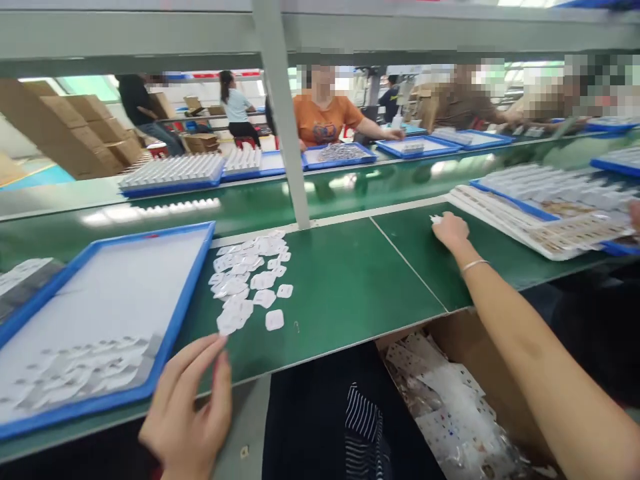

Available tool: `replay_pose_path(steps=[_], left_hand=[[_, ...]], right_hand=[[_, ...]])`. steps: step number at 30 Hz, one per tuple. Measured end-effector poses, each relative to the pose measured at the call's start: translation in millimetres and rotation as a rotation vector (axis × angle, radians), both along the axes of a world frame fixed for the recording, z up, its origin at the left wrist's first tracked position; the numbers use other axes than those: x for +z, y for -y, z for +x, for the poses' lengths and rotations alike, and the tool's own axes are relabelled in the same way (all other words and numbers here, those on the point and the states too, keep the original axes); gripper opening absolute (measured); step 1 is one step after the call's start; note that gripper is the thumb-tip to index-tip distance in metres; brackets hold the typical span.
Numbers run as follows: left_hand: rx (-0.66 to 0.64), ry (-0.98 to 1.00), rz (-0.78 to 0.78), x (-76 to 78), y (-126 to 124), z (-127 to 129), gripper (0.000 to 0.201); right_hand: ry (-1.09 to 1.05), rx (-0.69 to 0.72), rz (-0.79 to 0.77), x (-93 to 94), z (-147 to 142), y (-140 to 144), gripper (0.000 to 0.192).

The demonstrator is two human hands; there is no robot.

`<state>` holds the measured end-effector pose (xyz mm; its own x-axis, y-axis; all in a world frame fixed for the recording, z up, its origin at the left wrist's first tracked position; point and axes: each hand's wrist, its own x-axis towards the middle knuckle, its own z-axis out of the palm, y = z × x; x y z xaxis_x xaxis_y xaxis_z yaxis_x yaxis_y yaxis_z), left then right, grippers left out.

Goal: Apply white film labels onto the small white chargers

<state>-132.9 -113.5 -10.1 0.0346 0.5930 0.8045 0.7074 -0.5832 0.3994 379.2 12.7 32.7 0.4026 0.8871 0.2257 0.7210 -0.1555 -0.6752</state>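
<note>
Left hand (181,410) is hovering, fingertips parted, just beside the white tags (233,287); right hand (453,232) is pinching a small piece (436,219).

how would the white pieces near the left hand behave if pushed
The white pieces look thin and flat, so likely light and unlikely to roll. The green bench looks smooth, so they may slide easily. Overlapping ones may scatter.

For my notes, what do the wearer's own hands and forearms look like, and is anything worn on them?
Both the left hand and right hand are ungloved. A thin, pale bangle circles the right wrist. The visible right forearm is sleeveless.
</note>
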Motion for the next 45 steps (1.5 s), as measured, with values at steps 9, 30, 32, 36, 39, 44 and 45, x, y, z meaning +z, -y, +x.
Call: replay_pose_path(steps=[9, 30, 32, 36, 39, 44, 45], left_hand=[[-0.138, -0.360, -0.233, -14.1, 8.8, 76.8, 0.067], [-0.065, 0.768, -0.678, -28.6, 3.1, 44.1, 0.030], [-0.117, 0.777, -0.703, -26.8, -6.6, 45.6, 0.028], [-0.217, 0.768, -0.715, -24.2, -15.5, 52.0, 0.025], [-0.276, 0.755, -0.711, -24.9, -16.8, 55.9, 0.031], [-0.412, 0.765, -0.663, -32.4, -14.9, 51.9, 0.038], [-0.437, 0.763, -0.646, -34.3, -14.1, 50.2, 0.036]], right_hand=[[-0.098, 0.726, -0.246, -13.6, -185.8, 50.5, 0.099], [-0.153, 1.056, -0.392, -49.8, -294.8, 17.1, 0.019], [-0.207, 1.068, -0.383, -43.3, -289.8, 15.6, 0.013], [-0.512, 1.112, -0.422, -27.2, -279.5, 18.6, 0.015], [-0.749, 1.080, -0.493, -18.4, -275.2, 23.4, 0.032], [-0.901, 0.993, -0.451, -14.0, -276.6, 30.0, 0.032], [-0.910, 1.009, -0.467, -13.7, -277.2, 31.4, 0.024]])
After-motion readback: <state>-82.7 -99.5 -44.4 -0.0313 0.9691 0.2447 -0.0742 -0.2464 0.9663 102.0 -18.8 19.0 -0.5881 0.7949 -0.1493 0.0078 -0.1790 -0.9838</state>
